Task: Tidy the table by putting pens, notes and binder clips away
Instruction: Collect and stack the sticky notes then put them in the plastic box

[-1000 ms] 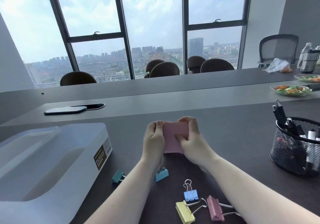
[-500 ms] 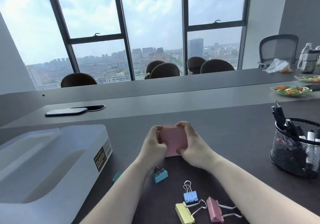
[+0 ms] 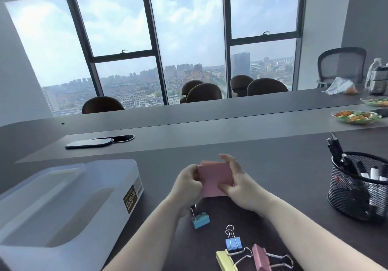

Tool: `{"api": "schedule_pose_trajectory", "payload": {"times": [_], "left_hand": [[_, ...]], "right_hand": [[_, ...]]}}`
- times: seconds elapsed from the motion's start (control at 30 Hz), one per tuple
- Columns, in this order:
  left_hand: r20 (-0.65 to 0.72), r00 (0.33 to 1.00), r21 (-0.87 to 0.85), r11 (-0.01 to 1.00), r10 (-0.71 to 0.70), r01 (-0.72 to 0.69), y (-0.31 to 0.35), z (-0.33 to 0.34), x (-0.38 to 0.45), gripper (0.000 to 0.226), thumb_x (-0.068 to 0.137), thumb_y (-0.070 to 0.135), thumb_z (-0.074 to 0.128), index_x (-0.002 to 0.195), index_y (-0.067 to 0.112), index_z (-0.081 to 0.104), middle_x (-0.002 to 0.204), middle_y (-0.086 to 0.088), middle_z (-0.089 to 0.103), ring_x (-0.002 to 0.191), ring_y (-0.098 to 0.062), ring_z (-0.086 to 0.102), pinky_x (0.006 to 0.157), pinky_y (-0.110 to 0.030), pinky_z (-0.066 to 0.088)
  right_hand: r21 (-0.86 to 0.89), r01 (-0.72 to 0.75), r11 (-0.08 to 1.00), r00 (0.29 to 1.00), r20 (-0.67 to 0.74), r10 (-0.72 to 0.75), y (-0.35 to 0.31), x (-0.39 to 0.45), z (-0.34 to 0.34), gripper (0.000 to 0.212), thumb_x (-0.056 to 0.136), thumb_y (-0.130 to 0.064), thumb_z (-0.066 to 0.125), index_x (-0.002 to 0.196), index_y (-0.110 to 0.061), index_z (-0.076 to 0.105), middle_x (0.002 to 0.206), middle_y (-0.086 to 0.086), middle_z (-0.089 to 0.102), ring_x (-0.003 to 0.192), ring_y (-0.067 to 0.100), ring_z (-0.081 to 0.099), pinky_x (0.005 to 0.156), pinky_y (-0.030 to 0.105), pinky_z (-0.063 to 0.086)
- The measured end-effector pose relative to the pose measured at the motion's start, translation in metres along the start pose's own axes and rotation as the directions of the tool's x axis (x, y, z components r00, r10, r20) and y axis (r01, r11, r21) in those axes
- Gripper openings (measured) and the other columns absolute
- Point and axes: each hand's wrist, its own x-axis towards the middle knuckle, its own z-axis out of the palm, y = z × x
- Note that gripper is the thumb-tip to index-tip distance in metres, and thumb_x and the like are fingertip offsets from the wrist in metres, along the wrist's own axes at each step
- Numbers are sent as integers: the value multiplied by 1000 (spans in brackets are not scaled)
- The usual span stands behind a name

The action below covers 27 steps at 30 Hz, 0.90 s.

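A pad of pink notes [image 3: 215,178] is held over the dark table between both hands. My left hand [image 3: 186,181] grips its left edge, and my right hand [image 3: 236,181] grips its right side with fingers curled over the top. Near my wrists lie binder clips: a teal one [image 3: 200,220], a blue one [image 3: 233,244], a yellow one [image 3: 225,261] and a pink one [image 3: 261,259]. Black pens [image 3: 338,154] stand in a black mesh cup [image 3: 357,189] at the right.
A frosted plastic container [image 3: 69,203] sits at the left. A dark phone [image 3: 89,143] lies beyond it by a cable slot. Plates of food [image 3: 357,117], a plastic bag and bottles are at the far right; chairs line the table's far side.
The pink notes have shifted slightly in my hands and sit flatter now, with my right fingers spread along the top edge. A small teal clip at the left is no longer visible behind my left forearm.
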Motion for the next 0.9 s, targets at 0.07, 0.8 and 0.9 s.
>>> {"api": "schedule_pose_trajectory", "payload": {"times": [0.07, 0.8, 0.9], "left_hand": [[-10, 1000, 3, 1000, 20, -20, 10, -6, -1, 42, 80, -17, 35, 84, 15, 62, 82, -7, 65, 75, -19, 57, 72, -30, 46], [-332, 939, -15, 996, -86, 86, 76, -194, -60, 24, 82, -17, 57, 72, 3, 65, 72, -12, 64, 59, -21, 63, 51, -24, 59], [-443, 881, 20, 980, -167, 197, 60, -240, -56, 27, 83, -16, 57, 68, 6, 62, 77, -14, 63, 63, -23, 59, 57, -28, 58]], "right_hand": [[279, -61, 958, 996, -50, 78, -1, 2, -5, 65, 91, -3, 55, 138, -35, 23, 109, 5, 59, 97, 15, 59, 91, 24, 43], [-359, -77, 930, 997, -23, 74, -84, 9, 6, 21, 92, -18, 56, 83, -2, 67, 70, 6, 66, 69, 20, 58, 59, 23, 41], [-360, -79, 930, 997, -14, 79, -83, 13, 15, 20, 91, -17, 57, 81, -3, 67, 74, 9, 69, 69, 21, 60, 63, 27, 45]]}}
